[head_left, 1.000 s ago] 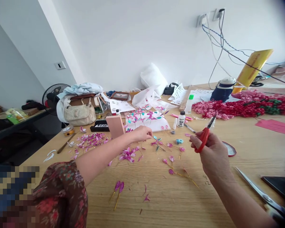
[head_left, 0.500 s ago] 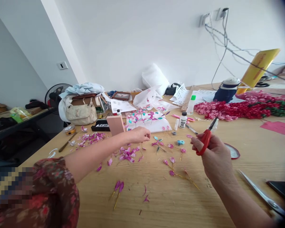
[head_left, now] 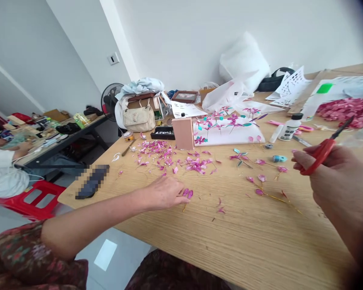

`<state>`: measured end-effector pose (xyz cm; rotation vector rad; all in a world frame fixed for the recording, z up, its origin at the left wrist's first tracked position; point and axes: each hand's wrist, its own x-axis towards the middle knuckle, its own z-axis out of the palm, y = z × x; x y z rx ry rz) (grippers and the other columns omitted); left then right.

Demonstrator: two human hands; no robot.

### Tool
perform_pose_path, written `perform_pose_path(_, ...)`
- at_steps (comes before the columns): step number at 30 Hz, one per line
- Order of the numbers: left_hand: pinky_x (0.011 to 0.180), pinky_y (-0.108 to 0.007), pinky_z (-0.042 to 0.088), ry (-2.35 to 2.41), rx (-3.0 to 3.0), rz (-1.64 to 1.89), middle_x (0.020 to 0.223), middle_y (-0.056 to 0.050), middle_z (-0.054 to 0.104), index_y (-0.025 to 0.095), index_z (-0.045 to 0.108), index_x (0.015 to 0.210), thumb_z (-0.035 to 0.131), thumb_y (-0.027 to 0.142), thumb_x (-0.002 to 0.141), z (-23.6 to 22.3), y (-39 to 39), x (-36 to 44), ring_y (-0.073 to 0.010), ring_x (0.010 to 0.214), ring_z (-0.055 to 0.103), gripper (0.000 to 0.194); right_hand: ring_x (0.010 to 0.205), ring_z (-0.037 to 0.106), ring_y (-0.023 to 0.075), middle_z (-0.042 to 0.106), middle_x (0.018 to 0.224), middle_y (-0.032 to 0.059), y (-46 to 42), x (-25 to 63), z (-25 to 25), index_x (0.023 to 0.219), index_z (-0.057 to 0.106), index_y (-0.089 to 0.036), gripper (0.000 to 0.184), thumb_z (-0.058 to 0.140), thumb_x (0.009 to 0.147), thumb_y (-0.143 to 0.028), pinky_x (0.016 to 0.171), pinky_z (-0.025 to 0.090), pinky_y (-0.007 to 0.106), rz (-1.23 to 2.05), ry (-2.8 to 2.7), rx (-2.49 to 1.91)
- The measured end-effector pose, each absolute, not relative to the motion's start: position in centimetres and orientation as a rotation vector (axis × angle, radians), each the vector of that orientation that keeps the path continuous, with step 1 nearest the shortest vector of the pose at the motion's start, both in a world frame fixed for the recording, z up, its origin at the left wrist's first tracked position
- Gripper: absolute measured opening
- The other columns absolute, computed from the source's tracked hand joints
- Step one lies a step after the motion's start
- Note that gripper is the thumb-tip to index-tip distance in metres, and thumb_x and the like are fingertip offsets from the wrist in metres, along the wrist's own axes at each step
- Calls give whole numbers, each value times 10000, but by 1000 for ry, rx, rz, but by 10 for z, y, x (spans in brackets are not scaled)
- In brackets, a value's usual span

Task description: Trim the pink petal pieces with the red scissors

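Observation:
My left hand (head_left: 165,192) is low over the wooden table, palm down, thumb and forefinger apart. Just beyond its fingertips lie two purple petals (head_left: 188,193) on thin golden stems; any contact is unclear. My right hand (head_left: 340,171) grips red-handled scissors (head_left: 320,155), their dark blades pointing up and away. Between the hands, a small branch of pink buds (head_left: 260,192) on golden wire rests on the tabletop. Behind it are a pink flower piece with teal leaves (head_left: 241,157) and a small blue cap-like item (head_left: 279,158).
Loose pink petals (head_left: 157,151) lie scattered left of centre. A pinkish block (head_left: 183,135) stands by a white support (head_left: 230,135) bearing finished flowers. Bottles, including one black-capped (head_left: 290,128), stand behind. At the far left, another person's white sleeve (head_left: 3,161) shows near a red stool (head_left: 39,199).
The view has swung left and down. My left hand has moved from beside the flower support to the two purple petals nearer me. My right hand still holds the scissors.

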<state>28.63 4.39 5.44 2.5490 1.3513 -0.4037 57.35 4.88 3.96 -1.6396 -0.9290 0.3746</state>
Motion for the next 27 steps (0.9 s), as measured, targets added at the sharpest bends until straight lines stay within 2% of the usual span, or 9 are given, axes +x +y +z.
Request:
perform_pose_path(3,690,-333,426,1418,2561,-379,904,-106,645,146,591,892,488,468,801,38,36,288,-261,847,593,350,445,414,110,518,601,-5,46,570,41,688,547,-204,104,635,713,-253,447,339,284,387,-941,-1660)
perform_pose_path(5,720,-362,431,1447,2548,-375,946,-124,635,146,576,928,490,449,792,30,37,289,-286,889,586,344,439,404,107,515,606,-3,45,571,40,702,549,-202,109,628,719,-275,446,335,286,394,-954,-1668)
perform_pose_path(12,699,-342,426,1420,2546,-403,902,-121,643,154,581,821,474,191,733,30,45,288,-272,853,596,144,443,420,108,538,616,2,54,580,33,729,580,-195,104,648,691,-264,468,339,293,416,-941,-1693)
perform_pose_path(18,700,-354,405,1427,2507,-306,857,-130,643,151,582,751,390,35,712,23,44,284,-277,827,593,228,463,450,111,551,641,8,54,581,33,734,583,-191,96,647,703,-255,486,354,292,442,-927,-1696)
perform_pose_path(23,739,-337,393,1449,2346,-149,774,-86,620,162,548,649,417,26,712,19,49,282,-247,838,572,199,469,451,110,560,634,6,55,581,35,723,593,-188,85,662,694,-227,499,348,294,453,-902,-1710)
perform_pose_path(27,637,-264,401,1381,2102,-15,599,6,536,161,517,596,503,55,674,32,61,280,-151,655,541,133,454,458,108,568,641,9,60,584,33,720,585,-185,103,674,674,-209,482,337,288,481,-883,-1688)
